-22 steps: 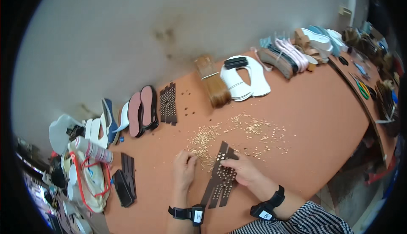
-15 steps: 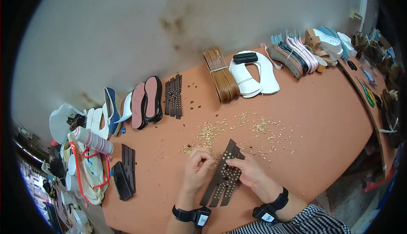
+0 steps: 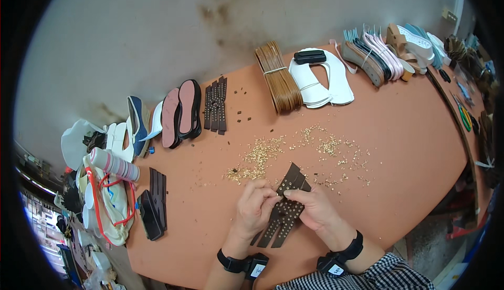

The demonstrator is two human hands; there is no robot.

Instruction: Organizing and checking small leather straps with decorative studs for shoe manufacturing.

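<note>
A dark brown shoe upper, cut into strips and dotted with gold studs, is held tilted above the table at the front. My right hand grips its right side, the thumb lying on top among the studs. At the upper's left edge is my left hand, its thumb and fingertips pinched together by the right thumb. Whatever that pinch holds is too small or hidden to make out. Just beyond both hands lies a scatter of small gold studs.
A similar studded upper lies farther back, beside pink-topped soles. Bundled brown strips and white sole-shaped sheets stand along the back. At left are a black case and a striped cup; scissors lie far right.
My left hand has moved right onto the upper's edge, its fingertips meeting the right thumb. The upper is tilted a little differently in my right hand. The whole view has shifted slightly.
</note>
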